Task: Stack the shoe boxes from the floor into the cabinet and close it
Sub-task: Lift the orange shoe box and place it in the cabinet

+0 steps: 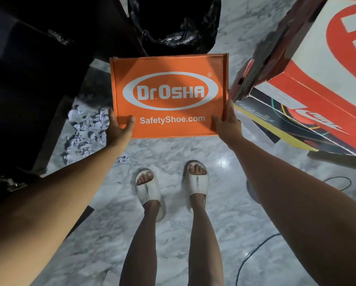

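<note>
I hold an orange shoe box (169, 65) with white "Dr.Osha" lettering flat in front of me, above the marble floor. My left hand (118, 129) grips its near left corner, thumb on the lid. My right hand (226, 124) grips the near right corner, thumb on top and fingers along the side. To the right, a red and white shoe box (325, 65) rests on a black and yellow box (292, 129). The dark cabinet (28, 79) stands at the left; its inside is too dark to make out.
A black plastic bag (175, 25) lies beyond the orange box. Crumpled white paper (86, 129) is scattered on the floor by the cabinet. A dark cable (253, 254) runs over the floor at the right. My feet in white slides (148, 193) stand on the marble below.
</note>
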